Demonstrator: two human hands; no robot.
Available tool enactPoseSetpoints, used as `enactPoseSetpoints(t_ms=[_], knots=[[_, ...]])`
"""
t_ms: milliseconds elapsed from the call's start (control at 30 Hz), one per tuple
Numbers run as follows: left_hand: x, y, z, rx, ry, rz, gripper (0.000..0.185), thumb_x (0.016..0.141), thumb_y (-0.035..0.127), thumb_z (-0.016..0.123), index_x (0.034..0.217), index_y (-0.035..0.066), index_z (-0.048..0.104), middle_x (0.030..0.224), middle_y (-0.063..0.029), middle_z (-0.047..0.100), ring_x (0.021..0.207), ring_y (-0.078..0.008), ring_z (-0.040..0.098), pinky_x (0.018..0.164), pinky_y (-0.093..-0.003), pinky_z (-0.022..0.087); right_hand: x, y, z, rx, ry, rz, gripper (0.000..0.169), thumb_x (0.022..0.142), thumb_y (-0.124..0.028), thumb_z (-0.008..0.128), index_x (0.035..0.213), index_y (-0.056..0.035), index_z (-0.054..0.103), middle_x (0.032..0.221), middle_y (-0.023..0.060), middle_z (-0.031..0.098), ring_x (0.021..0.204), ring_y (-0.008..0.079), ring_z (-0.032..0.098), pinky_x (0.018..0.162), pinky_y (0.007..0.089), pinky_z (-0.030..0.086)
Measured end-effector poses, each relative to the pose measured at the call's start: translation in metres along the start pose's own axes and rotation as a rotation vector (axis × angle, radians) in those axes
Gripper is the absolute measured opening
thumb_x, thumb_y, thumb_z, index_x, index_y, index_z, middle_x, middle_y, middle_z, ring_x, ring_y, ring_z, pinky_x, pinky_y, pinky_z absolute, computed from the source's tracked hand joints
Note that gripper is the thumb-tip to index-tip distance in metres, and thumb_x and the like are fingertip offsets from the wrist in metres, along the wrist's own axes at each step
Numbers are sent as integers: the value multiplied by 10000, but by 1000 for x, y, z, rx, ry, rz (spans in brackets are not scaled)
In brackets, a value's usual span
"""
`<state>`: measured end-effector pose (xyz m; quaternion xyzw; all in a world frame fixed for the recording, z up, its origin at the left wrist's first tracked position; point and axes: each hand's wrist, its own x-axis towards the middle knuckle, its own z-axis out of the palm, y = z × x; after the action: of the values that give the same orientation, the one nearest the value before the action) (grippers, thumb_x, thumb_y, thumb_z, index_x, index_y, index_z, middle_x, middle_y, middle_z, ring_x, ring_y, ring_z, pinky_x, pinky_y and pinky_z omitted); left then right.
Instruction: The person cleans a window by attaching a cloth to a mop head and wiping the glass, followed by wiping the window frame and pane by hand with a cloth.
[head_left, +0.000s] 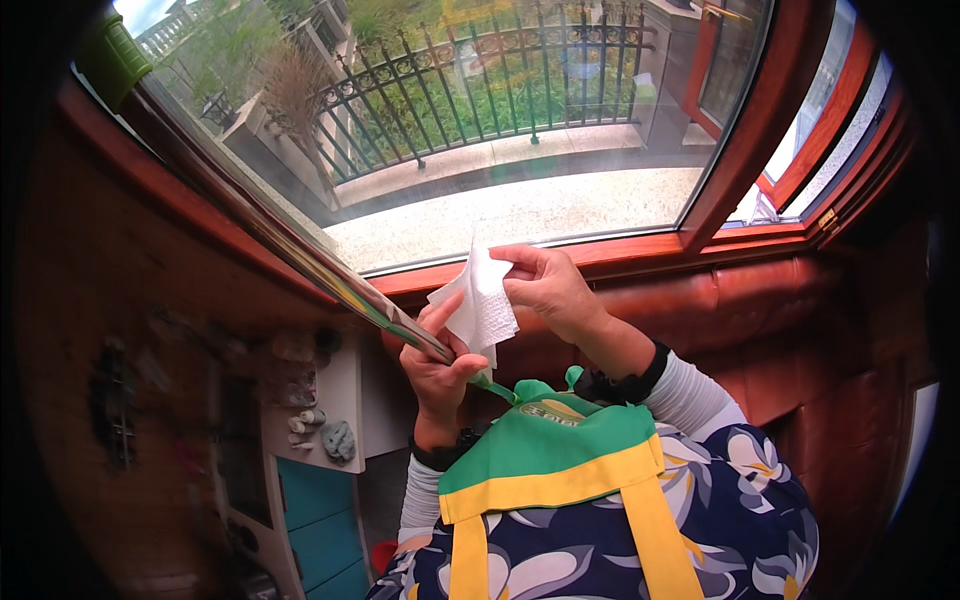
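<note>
A long shiny pole (315, 266) slants from the upper left down to my left hand (433, 379). It lies across the palm with the thumb beside it. A green part (116, 60) shows at its far upper end, and a green lower end (495, 388) reaches my apron. Between my hands hangs a folded white paper towel (487, 311) with an embossed surface. My right hand (555, 289) pinches its upper right edge between thumb and fingers. The fingers of my left hand touch its left side, and part of them is hidden behind it.
Ahead is a large window pane (517, 165) in a reddish wood frame (637, 251). A red-brown leather seat (757, 307) runs below it. At left, a white cabinet (345, 409) with teal drawers (319, 517) bears a grey cloth (338, 441) and small white containers (306, 422).
</note>
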<state>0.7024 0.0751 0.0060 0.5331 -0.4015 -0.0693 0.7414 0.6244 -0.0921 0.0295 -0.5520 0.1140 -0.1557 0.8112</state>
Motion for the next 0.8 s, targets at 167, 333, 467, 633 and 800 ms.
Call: enactPoseSetpoints(t_ms=[167,333,467,633,800], knots=[[1,5,3,136,-2,-4,778,531,293,889,1173,-23,584,1062,-26,565,531,7,384,477,-146,293,2,1,1,-95,72,-48,412,828,-40,616,1206,78,504,983,107,628,855,127,613,735,240,512],[2,8,7,285,-23,5,735,570,179,880,1199,-22,559,1064,-36,561,585,-16,462,515,-148,356,4,-3,12,-174,125,-128,407,826,-62,636,1186,83,515,916,89,639,812,115,615,705,227,514],[7,9,11,432,26,-5,515,673,-37,729,1167,-13,583,988,-47,594,580,-33,483,542,-172,404,6,-3,23,-246,161,-206,413,813,-73,660,1163,95,521,904,104,656,824,129,626,720,241,518],[13,13,11,539,48,281,263,773,-45,591,1031,-22,639,889,-141,646,728,-222,638,640,-292,491,8,-3,25,-412,166,-384,444,755,-152,697,1087,103,550,849,186,663,752,225,666,669,300,531],[9,8,13,505,-57,242,361,705,-116,538,1016,4,676,872,-148,671,745,-204,650,716,-291,505,-13,-24,-7,-1011,82,-649,743,680,-191,750,1325,-50,409,1232,207,442,1148,358,451,954,422,412]])
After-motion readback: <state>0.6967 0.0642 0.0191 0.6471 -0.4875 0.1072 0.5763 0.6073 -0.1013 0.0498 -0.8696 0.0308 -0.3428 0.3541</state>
